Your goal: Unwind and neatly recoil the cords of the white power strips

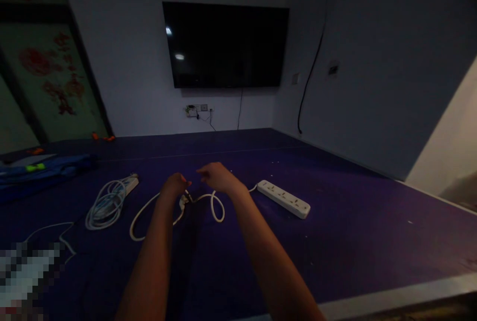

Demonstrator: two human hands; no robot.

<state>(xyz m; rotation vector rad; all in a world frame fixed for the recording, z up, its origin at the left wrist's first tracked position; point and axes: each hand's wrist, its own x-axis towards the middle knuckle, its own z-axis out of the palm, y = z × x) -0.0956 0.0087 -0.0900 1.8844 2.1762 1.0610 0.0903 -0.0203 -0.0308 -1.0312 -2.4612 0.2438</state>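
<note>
A white power strip lies on the dark blue floor mat, its white cord looping leftward. My left hand is closed over the cord near its plug end, fingers curled round it. Just to its right, my right hand hovers over the cord loop with fingers loosely spread, holding nothing that I can see. Both forearms reach forward from the bottom of the view.
A second power strip with a coiled white cable lies to the left. A blue object sits at the far left. A dark wall television hangs ahead above a wall socket. A pale floor edge runs along the lower right.
</note>
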